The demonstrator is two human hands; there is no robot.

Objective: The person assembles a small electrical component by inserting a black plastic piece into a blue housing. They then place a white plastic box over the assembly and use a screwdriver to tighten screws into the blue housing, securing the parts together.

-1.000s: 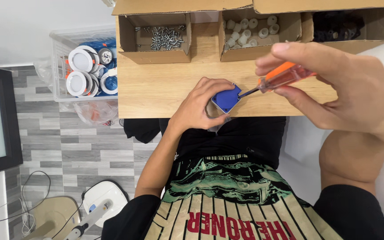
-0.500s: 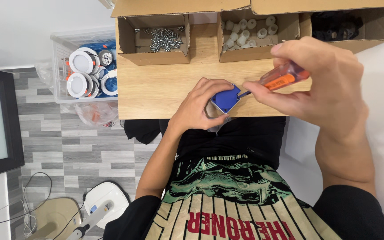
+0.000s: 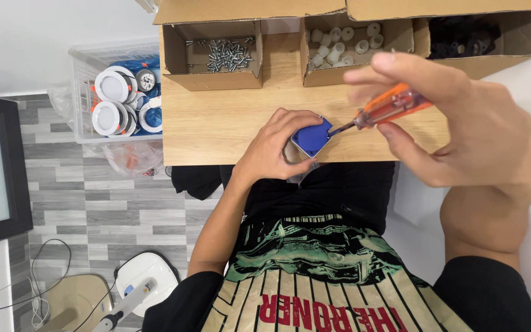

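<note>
The left hand (image 3: 278,147) has its fingers wrapped tight around a small blue square part (image 3: 312,136), pressing it down on the wooden worktop (image 3: 216,123) near its front edge. The right hand (image 3: 462,129) has its fingers closed on an orange-handled screwdriver (image 3: 388,107), and the metal tip meets the right corner of the blue part. Behind them stand open cardboard boxes, one with screws (image 3: 222,54) and one with small white pieces (image 3: 345,43), and beside the worktop is a clear bin of round white parts (image 3: 118,101).
</note>
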